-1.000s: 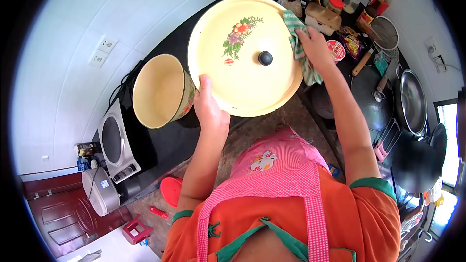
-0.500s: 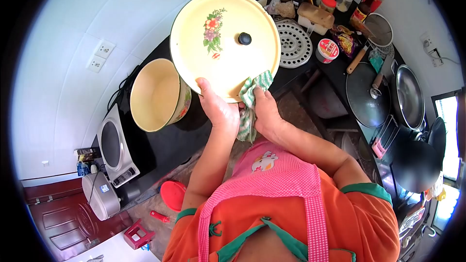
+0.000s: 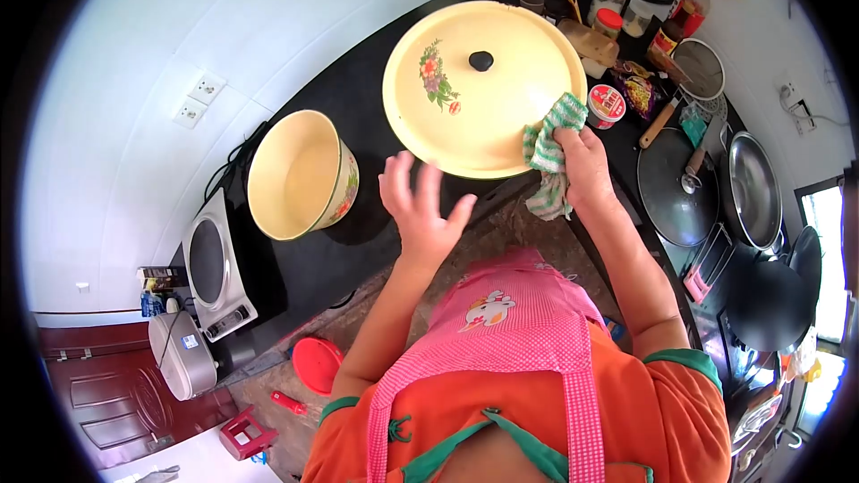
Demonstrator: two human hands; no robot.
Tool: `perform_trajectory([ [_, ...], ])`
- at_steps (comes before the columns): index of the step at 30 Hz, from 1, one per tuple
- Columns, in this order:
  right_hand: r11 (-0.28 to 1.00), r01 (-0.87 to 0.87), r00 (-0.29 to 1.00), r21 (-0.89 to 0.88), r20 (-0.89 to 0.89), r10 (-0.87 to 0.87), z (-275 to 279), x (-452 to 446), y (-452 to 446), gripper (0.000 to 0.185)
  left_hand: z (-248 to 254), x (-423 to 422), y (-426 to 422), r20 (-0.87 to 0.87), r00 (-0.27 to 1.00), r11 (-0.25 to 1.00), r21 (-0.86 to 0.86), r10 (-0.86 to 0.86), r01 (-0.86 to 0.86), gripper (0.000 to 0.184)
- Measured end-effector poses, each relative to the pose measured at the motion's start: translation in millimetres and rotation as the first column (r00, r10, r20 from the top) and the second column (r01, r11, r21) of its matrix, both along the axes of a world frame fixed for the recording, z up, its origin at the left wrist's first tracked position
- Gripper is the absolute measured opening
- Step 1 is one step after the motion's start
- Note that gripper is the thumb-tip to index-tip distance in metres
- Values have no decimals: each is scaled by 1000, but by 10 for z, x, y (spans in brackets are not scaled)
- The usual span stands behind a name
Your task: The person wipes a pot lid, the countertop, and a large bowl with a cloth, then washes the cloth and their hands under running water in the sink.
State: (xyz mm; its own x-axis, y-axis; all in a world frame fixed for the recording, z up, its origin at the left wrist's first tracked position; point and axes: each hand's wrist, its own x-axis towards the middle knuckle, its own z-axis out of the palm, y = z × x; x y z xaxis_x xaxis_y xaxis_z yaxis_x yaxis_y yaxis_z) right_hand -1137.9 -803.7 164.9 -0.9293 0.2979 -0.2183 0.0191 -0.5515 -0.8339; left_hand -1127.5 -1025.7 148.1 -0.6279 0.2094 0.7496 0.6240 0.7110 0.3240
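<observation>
Lid point(image 3: 490, 103) just beyond both hands point(image 3: 424, 222) point(image 3: 585, 166)

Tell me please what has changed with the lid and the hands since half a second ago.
The lid has shifted rightward in the picture and now hides the perforated white plate. The left hand has let go of its rim and is open. The right hand has moved right, with the cloth, to the lid's near right edge. Unchanged: that hand grips the cloth, and the yellow pot stays put.
</observation>
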Motion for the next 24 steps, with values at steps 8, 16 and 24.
perform_trajectory([
  [8, 923, -272, 962, 271, 58, 266, 226, 199, -99, 23, 165, -114, -5, -152, 976, 887, -457, -155, 70, 41],
  [16, 963, -91, 993, 255, -49, 107, 716, 198, 262, 23, 305, -35, -161, 422, 624, 293, 907, -657, -304, 37],
  [24, 885, 143, 959, 443, -283, -13, 500, -25, 216, 48, 350, 140, -311, 303, 536, 116, 928, -788, -355, 56],
])
